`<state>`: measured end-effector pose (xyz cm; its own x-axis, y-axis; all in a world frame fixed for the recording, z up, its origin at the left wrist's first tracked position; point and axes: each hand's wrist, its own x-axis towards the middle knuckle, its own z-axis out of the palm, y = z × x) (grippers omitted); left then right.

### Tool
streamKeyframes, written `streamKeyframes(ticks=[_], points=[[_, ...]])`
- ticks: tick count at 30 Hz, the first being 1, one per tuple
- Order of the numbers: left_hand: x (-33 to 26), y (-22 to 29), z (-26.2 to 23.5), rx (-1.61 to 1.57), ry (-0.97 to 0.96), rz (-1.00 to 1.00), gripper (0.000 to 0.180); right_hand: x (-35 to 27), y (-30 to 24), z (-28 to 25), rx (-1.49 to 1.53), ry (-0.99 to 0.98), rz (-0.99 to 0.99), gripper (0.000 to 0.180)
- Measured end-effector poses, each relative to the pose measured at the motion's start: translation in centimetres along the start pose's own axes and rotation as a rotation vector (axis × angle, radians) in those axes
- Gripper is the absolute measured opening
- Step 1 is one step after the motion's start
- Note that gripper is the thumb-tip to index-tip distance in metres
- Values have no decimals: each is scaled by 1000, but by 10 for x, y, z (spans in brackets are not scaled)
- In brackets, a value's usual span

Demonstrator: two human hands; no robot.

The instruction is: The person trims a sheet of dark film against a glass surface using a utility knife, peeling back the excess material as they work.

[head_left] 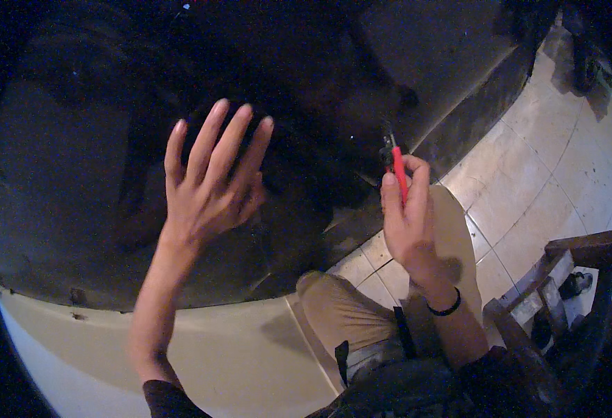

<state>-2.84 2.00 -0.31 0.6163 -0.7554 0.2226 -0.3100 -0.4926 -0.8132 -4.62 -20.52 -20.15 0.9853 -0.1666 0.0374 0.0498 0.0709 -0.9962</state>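
My left hand (212,184) is raised with its fingers spread, holding nothing, in front of a large dark curved surface (62,202). My right hand (405,216) is closed around a red-handled tool (398,175) whose dark tip points up toward a black part (334,104) in the shadow. A black band sits on my right wrist. The tool's tip is too dark to make out clearly.
A pale cream curved panel (229,355) runs below the dark surface. My knees in tan trousers (341,313) are under the hands. Light floor tiles (550,167) spread to the right. A wooden frame (571,258) stands at the lower right.
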Motion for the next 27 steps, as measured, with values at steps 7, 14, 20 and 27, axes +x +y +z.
streamKeyframes(ticks=[7, 14, 20, 27], points=[[-26, 42, 25, 64, -11, -187, 62, -11, -7, 8, 4, -17, -217, 26], [-26, 56, 43, 50, 123, -279, 56, -20, -53, 6, -71, -69, -166, 24], [-16, 66, 55, 38, 237, -336, 29, -11, -56, 25, -212, 29, -550, 35], [-16, 63, 57, 67, 285, -328, 17, -6, -71, 35, -244, 62, -672, 37]])
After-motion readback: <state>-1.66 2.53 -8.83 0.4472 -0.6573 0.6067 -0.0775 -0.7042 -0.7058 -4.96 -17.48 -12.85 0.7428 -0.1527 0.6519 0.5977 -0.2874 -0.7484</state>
